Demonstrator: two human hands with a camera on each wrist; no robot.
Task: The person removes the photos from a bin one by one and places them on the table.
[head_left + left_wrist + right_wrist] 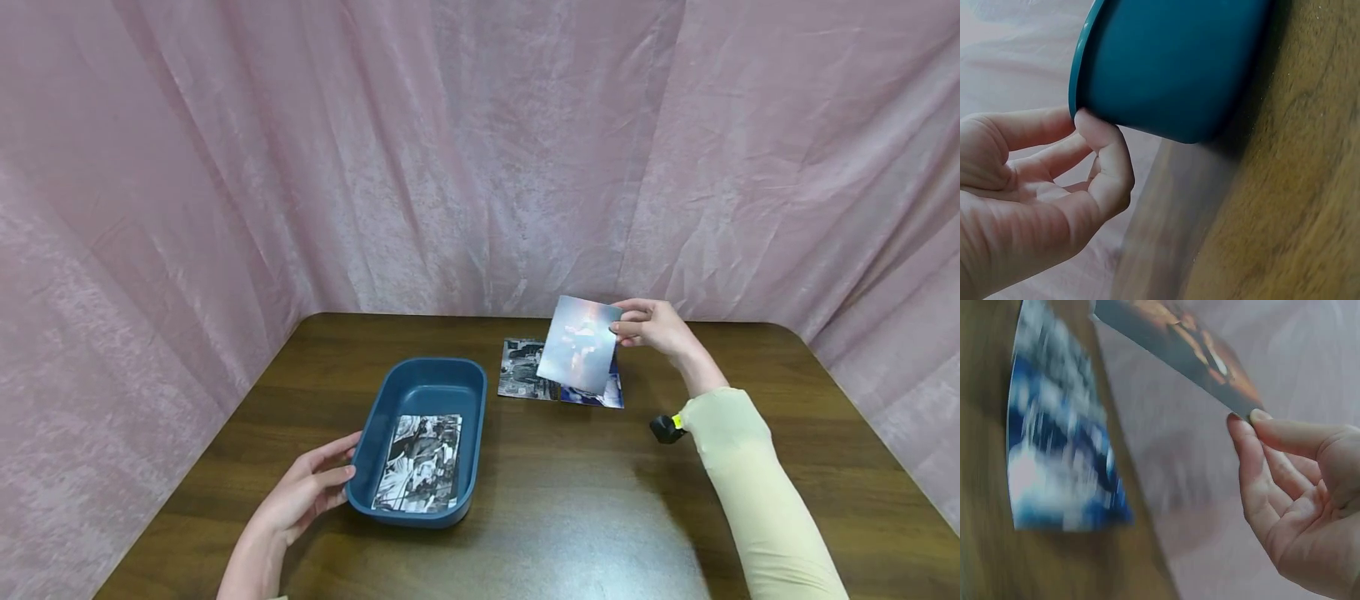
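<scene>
Photo in right hand's grip, print washed out by glare.

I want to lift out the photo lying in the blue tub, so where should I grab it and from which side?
Come from above, at the photo's far short edge. It lies flat on the blue tub's floor; bare floor shows only beyond that edge, so a fingertip can probably pry it up there, then pinch.

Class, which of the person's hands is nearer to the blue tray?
Left. The left hand touches the blue tray at its near-left wall; the right hand holds a photo well beyond it.
</scene>
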